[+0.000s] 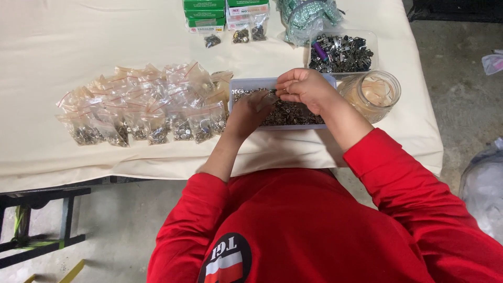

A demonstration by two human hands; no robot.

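Presently, the person in the red top sits at a cloth-covered desk point(63, 47), both hands raised over a shallow clear tray point(246, 83) of small metal parts. The left hand point(250, 112) is curled, fingertips pinched together above the tray's left half; something small and clear seems to be caught between them, though I cannot tell what. The right hand point(306, 89) is closed in a loose fist just above the tray's upper right part, fingertips pinched on something too small to make out. The two hands nearly meet.

At nine o'clock from the tray lies a spread of small clear bags point(141, 105), each holding metal bits. At three o'clock, just beside the tray, stands a glass jar point(373, 93). At one o'clock sits a second clear tray point(343, 51) of darker metal clips, with a purple item among them. At twelve o'clock, along the far edge, are green boxes point(205, 13) and a teal bundle in plastic point(306, 15).
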